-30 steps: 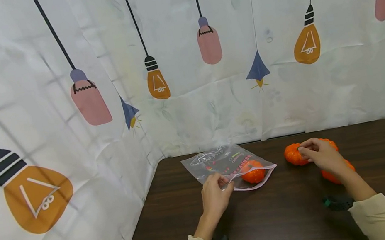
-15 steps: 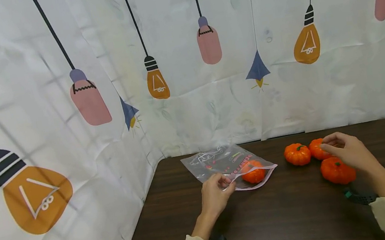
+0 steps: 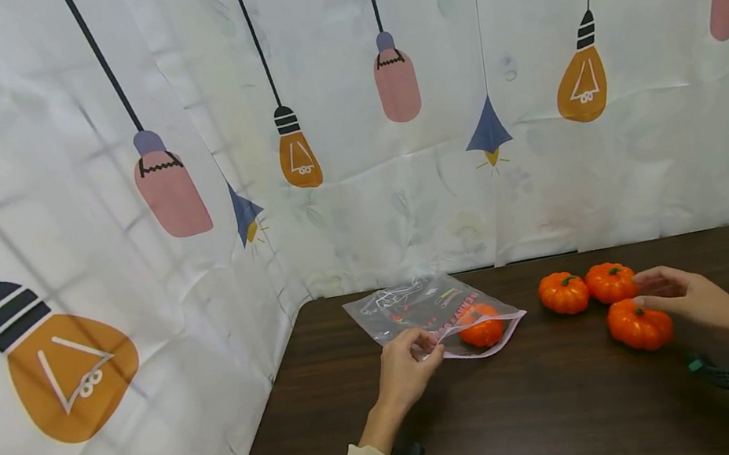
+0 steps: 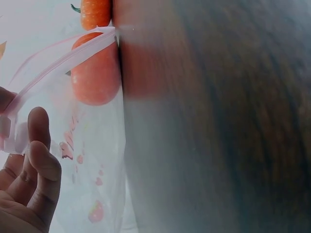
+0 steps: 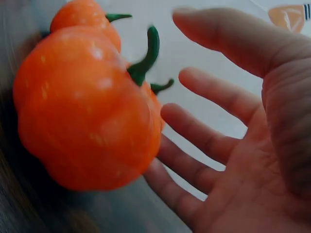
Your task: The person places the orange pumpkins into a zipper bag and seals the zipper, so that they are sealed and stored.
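A clear plastic zip bag (image 3: 413, 307) with a pink edge lies on the table, one small orange pumpkin (image 3: 482, 326) inside. My left hand (image 3: 407, 368) pinches the bag's pink zip edge (image 4: 63, 60) at its near side, holding the mouth apart. On the right, three more orange pumpkins with green stems sit close together: a left one (image 3: 564, 294), a back one (image 3: 610, 282) and a near one (image 3: 640, 325). Beside the near pumpkin, my right hand (image 3: 694, 298) has its fingers spread and holds nothing. In the right wrist view, that pumpkin (image 5: 90, 107) lies before the fingers.
The dark wooden table (image 3: 544, 414) carries everything. A white curtain (image 3: 373, 234) printed with hanging lamps stands behind and at the left. Each wrist wears a dark strap, such as the right strap (image 3: 720, 372).
My right hand has moved right, from over the left pumpkin past the back one to beside the near one, uncovering all three. The left hand and bag stay nearly still.
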The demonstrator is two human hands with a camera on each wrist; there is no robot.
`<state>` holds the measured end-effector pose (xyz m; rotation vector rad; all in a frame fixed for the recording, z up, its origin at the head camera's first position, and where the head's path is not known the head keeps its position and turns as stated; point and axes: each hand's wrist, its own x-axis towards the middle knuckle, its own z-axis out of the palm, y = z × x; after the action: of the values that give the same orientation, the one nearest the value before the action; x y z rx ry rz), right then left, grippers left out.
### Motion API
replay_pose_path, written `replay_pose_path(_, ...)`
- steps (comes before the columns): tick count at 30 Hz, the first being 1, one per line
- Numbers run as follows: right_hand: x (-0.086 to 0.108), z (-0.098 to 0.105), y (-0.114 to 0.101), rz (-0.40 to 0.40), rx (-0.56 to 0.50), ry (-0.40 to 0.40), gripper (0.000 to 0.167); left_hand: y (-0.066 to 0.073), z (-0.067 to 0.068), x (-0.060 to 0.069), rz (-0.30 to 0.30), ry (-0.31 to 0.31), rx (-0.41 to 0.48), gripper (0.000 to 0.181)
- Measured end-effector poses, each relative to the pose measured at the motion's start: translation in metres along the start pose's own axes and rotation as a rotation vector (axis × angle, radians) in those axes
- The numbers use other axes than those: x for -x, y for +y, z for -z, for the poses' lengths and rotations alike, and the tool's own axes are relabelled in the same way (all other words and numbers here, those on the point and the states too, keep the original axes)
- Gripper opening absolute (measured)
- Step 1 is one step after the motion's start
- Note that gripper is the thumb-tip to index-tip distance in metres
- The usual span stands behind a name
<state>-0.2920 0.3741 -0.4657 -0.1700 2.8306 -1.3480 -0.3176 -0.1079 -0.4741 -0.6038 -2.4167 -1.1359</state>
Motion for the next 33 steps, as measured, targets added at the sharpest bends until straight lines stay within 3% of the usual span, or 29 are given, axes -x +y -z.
replay_pose_path(7,0.001,0.004,0.017,0.038,-0.045,-0.084,0.059,-0.003,-0.001,0.0,0.03,-0.016,0.073,0.008)
replay_pose_path(16,0.005,0.004,0.035,0.062,-0.054,-0.166,0.067,-0.001,0.0,0.0,0.044,-0.044,0.089,0.012)
replay_pose_path(22,0.006,0.003,0.04,0.105,-0.067,-0.161,0.065,-0.002,0.0,0.0,0.018,-0.016,0.034,0.014)
replay_pose_path(33,0.007,0.0,0.039,0.09,-0.039,-0.213,0.069,-0.001,0.003,-0.001,-0.001,-0.015,-0.068,0.012)
